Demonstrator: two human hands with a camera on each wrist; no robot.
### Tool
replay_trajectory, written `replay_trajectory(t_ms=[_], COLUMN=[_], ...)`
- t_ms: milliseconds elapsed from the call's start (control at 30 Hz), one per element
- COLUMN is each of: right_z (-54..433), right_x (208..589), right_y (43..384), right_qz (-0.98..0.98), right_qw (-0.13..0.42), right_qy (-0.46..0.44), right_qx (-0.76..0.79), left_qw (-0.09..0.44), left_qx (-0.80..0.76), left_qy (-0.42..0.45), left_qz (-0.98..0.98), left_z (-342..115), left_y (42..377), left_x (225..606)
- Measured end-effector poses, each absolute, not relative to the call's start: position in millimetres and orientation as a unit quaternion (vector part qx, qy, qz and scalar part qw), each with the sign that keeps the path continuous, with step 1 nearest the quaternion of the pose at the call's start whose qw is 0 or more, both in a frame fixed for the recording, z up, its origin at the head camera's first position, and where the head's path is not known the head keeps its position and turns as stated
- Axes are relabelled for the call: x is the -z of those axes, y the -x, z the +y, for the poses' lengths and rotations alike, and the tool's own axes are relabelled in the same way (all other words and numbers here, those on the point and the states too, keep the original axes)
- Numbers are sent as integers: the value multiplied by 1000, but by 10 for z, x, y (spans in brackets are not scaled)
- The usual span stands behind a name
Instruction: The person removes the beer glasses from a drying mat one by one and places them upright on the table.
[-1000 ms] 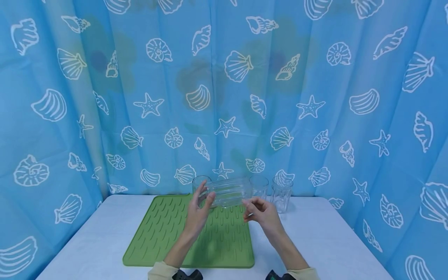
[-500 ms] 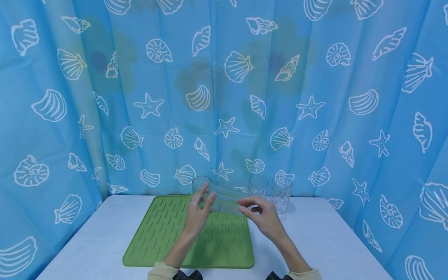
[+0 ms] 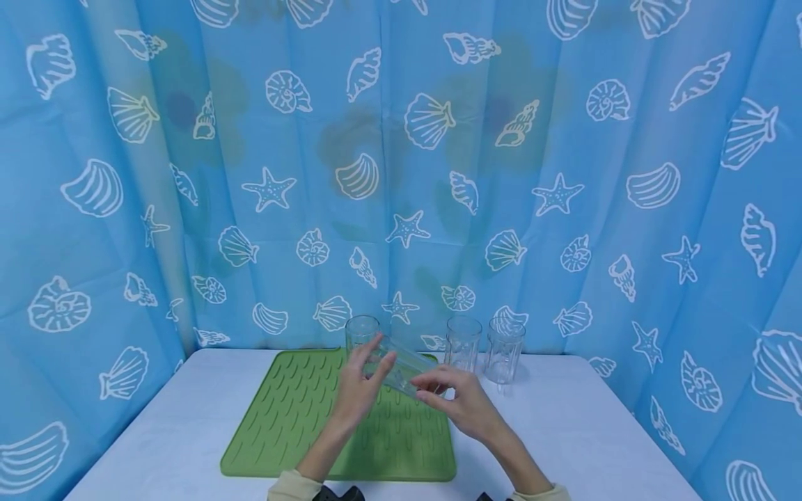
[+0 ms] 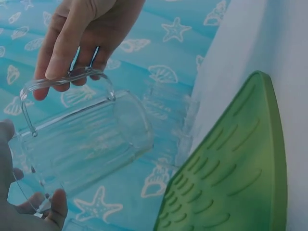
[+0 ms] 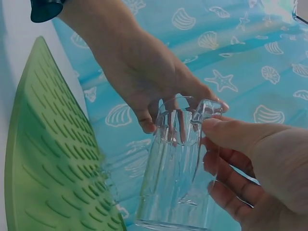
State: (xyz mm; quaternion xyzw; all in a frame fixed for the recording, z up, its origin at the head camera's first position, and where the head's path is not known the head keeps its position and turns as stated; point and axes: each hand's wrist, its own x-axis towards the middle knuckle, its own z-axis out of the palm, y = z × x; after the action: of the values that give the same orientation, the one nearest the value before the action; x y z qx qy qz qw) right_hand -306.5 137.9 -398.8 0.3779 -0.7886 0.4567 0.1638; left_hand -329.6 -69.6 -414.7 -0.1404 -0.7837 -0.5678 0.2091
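Note:
A clear glass mug point(image 3: 401, 372) is held tilted above the green mat, its right end lower than its left in the head view. My left hand point(image 3: 357, 390) grips one end, thumb and fingers spread around it. Those fingertips also show beside the mug point(image 4: 91, 139) in the left wrist view. My right hand point(image 3: 454, 400) pinches the mug's handle point(image 5: 197, 144) between thumb and fingers, seen closely in the right wrist view. Fluted facets run along the glass body.
The green ridged drying mat point(image 3: 282, 424) lies on the white table point(image 3: 583, 431). One clear glass point(image 3: 362, 325) stands at the mat's back edge behind my left hand. Two more, a nearer glass point(image 3: 464, 334) and an outer glass point(image 3: 505, 351), stand to the right. A shell-patterned curtain point(image 3: 401, 174) hangs behind.
My right hand has shifted left and slightly down, going from near the mug's right end to its handle. The mug has tipped, its right end dropping. My left hand stays nearly in place.

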Motion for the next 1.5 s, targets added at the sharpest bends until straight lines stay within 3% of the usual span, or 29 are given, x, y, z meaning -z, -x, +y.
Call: replay_trajectory(t_ms=[500, 1133, 1500], right_z=[1291, 1382, 1372], right_x=[3793, 4067, 3994], right_y=[2830, 3117, 3036], right_qz=[-786, -777, -768], right_qw=[169, 182, 189], right_qy=[-411, -413, -407], right_qx=[-430, -440, -456], left_qw=[212, 163, 151], left_qx=[554, 585, 557], left_qy=[136, 150, 156], left_qz=[-794, -780, -802], left_z=[-675, -757, -894], left_y=[3274, 3283, 3279], left_x=[4136, 4116, 4214])
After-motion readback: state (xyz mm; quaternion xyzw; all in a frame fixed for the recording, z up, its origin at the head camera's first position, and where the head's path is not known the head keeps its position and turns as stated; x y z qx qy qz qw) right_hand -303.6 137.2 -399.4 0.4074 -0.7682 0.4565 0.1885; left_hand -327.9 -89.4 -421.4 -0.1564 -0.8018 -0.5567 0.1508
